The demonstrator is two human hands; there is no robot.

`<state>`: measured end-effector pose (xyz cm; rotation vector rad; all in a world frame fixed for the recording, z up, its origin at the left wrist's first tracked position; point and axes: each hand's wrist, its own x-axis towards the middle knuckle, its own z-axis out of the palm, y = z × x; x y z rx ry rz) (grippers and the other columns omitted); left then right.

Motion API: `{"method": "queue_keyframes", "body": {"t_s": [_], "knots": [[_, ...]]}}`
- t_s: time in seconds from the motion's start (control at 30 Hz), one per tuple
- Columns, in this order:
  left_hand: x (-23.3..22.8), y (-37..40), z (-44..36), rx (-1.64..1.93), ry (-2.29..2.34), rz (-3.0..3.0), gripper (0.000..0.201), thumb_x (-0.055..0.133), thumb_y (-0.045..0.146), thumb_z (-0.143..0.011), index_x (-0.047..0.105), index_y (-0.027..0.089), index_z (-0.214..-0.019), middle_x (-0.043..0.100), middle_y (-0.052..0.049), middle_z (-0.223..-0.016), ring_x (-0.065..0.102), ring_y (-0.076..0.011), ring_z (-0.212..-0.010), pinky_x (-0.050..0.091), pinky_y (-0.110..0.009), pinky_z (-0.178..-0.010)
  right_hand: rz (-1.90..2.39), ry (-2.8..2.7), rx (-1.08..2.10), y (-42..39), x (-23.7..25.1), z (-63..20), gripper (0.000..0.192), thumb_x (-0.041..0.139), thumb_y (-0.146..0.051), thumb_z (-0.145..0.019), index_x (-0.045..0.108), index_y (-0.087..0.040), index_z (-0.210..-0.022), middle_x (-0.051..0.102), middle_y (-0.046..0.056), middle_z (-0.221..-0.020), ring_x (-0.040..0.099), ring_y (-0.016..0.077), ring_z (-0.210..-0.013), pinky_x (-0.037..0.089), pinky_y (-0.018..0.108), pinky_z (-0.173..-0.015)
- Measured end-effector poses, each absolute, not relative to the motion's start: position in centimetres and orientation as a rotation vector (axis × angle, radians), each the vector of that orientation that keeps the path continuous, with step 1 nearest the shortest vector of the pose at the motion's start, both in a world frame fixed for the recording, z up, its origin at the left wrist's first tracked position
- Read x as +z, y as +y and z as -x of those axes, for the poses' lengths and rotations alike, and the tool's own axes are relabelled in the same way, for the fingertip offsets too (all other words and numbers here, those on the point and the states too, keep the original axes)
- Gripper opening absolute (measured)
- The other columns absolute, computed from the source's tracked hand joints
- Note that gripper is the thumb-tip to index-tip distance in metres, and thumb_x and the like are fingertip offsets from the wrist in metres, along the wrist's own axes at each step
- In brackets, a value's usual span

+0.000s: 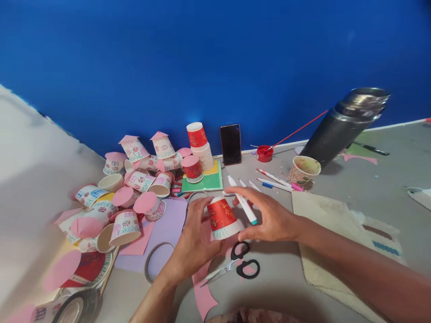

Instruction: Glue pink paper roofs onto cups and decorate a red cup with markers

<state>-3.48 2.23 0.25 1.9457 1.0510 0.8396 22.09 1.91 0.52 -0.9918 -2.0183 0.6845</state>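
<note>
My left hand (188, 244) is closed around the left side of an upside-down red paper cup (222, 215) with a gold pattern. Green zigzag strokes run along part of the cup's white rim band. In my right hand (274, 215) is a white marker (243, 200) with a teal end, held slantwise across the fingers. The right thumb reaches to the cup's rim; whether it presses on it I cannot tell. Black-handled scissors (232, 264) lie half spread just below the cup, over a cut pink paper strip (204, 298).
Decorated paper cups (134, 181) with pink paper tops crowd the left side. Behind stand stacked cups (203, 157) and a phone (230, 144). Markers (274, 179), a paint pot (265, 154), a patterned cup (303, 172) and a black flask (340, 128) are at right.
</note>
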Motion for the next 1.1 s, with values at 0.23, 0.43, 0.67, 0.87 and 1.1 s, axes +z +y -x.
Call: {"method": "queue_keyframes", "body": {"t_s": [0.23, 0.43, 0.67, 0.87, 1.1], "knots": [[0.4, 2.6, 3.4, 0.897, 1.098, -2.009, 0.088, 0.077, 0.011, -0.073, 0.040, 0.033, -0.149, 0.044, -0.011, -0.151, 0.051, -0.0346, -0.142, 0.057, -0.056, -0.111, 0.779, -1.805, 0.630, 0.4, 2.0, -22.2, 0.019, 0.064, -0.022, -0.103, 0.076, -0.025, -0.117, 0.079, 0.003, -0.083, 0.071, 0.0168, -0.067, 0.056, 0.029, -0.062], [0.6, 2.7, 3.2, 0.886, 1.055, -1.965, 0.086, 0.084, 0.022, -0.075, 0.041, 0.033, -0.148, 0.043, -0.011, -0.146, 0.050, -0.0347, -0.140, 0.055, -0.056, -0.112, 0.847, -1.792, 0.726, -0.1, 2.3, -21.2, 0.012, 0.062, -0.019, -0.100, 0.073, -0.022, -0.099, 0.073, 0.000, -0.075, 0.059, 0.0111, -0.054, 0.046, 0.024, -0.051], [0.2, 3.0, 3.3, 0.877, 1.065, -2.030, 0.085, 0.081, 0.021, -0.077, 0.039, 0.034, -0.151, 0.042, -0.011, -0.146, 0.046, -0.0349, -0.143, 0.051, -0.056, -0.115, 0.926, -1.764, 0.764, 0.0, 1.6, -21.2, 0.012, 0.066, -0.030, -0.099, 0.070, -0.022, -0.091, 0.069, -0.001, -0.070, 0.055, 0.0112, -0.051, 0.043, 0.025, -0.049], [0.2, 3.1, 3.3, 0.865, 1.038, -2.076, 0.087, 0.083, 0.023, -0.075, 0.042, 0.032, -0.151, 0.046, -0.011, -0.142, 0.045, -0.0381, -0.142, 0.044, -0.058, -0.121, 0.891, -1.864, 0.720, -0.1, 1.2, -21.1, 0.010, 0.067, -0.028, -0.099, 0.069, -0.023, -0.091, 0.068, -0.001, -0.069, 0.059, 0.0121, -0.054, 0.045, 0.026, -0.053], [0.1, 2.8, 3.4, 0.842, 0.986, -2.092, 0.089, 0.080, 0.019, -0.075, 0.038, 0.031, -0.153, 0.044, -0.012, -0.144, 0.046, -0.0366, -0.141, 0.049, -0.055, -0.117, 0.847, -1.899, 0.627, -0.1, 0.1, -20.8, 0.008, 0.064, -0.029, -0.103, 0.068, -0.024, -0.098, 0.071, 0.000, -0.077, 0.062, 0.0138, -0.061, 0.046, 0.028, -0.060]]}}
